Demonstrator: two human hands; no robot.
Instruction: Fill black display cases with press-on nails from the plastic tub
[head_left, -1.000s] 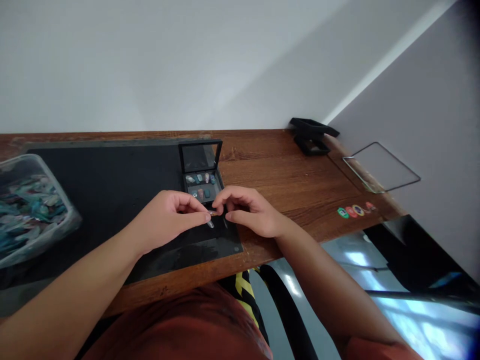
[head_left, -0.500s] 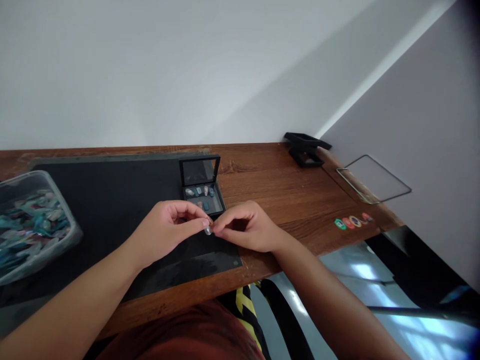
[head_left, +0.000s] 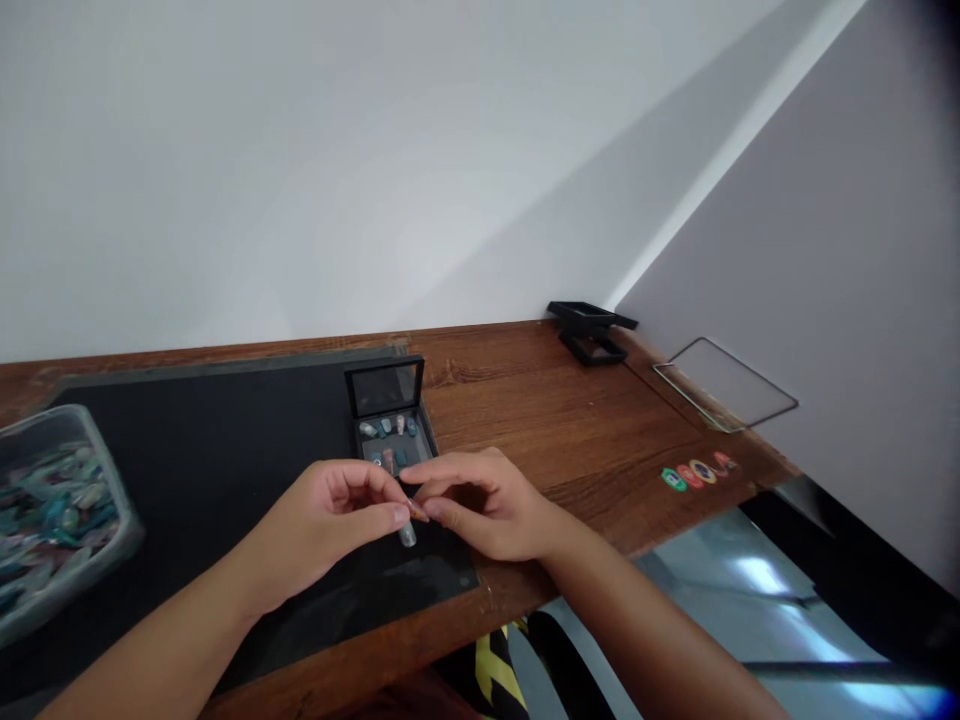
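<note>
Left hand [head_left: 341, 515]: we pinch one end of a small press-on nail [head_left: 409, 525] between thumb and forefinger
Right hand [head_left: 480, 505]: fingertips closed on its other end
Where: just above the black mat [head_left: 202, 450], in front of the open display box [head_left: 390, 425] on the tabletop [head_left: 570, 420]
Handling: we judge it feather-light, thin, glossy, easily dropped or bent
Grip: by the edges, gently

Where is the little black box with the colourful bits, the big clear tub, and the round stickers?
little black box [head_left: 391, 440], head view, its tray.
clear tub [head_left: 112, 500], head view, right wall.
round stickers [head_left: 698, 471], head view, the row's middle.
</note>
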